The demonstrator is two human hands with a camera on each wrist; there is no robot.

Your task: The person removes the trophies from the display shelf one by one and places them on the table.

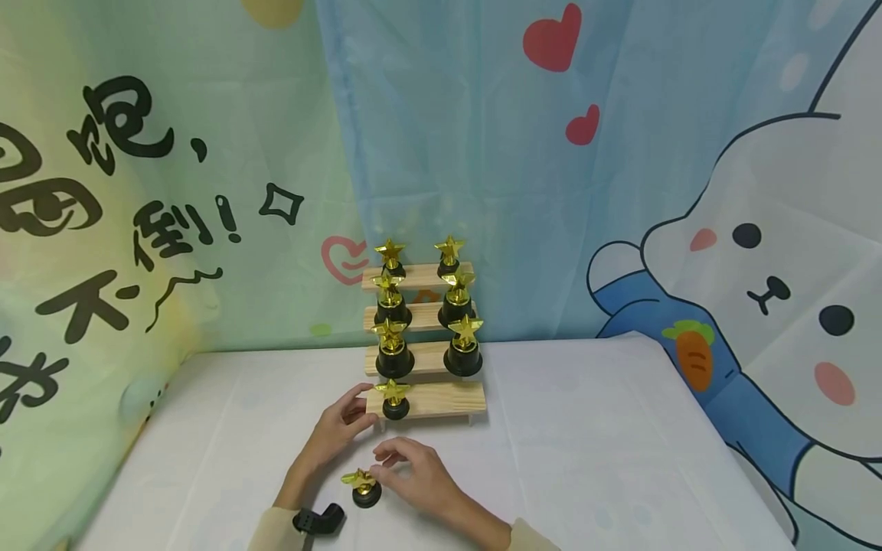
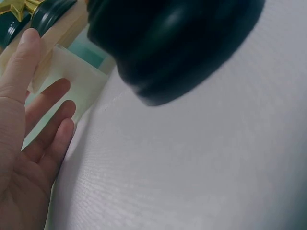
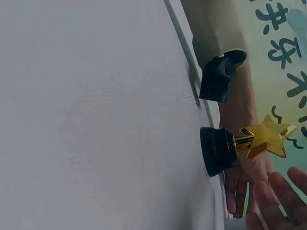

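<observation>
White-clothed table (image 1: pixel 586 444), which I view remotely, carrying a four-tier wooden stand (image 1: pixel 448 398) with seven star trophies (image 1: pixel 464 353), one on its lowest tier; an eighth star trophy (image 1: pixel 365 492) stands in front of the stand.

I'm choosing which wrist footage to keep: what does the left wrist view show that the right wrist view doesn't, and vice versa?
Only the left wrist view: the wooden shelf and trophies on it, partly cropped. Its large dark shape is too blurred to identify.
Only the right: a whole star trophy, the right hand, a sleeve, a black wrist-worn device and backdrop lettering.
Both: the left hand and the white tablecloth.
</observation>
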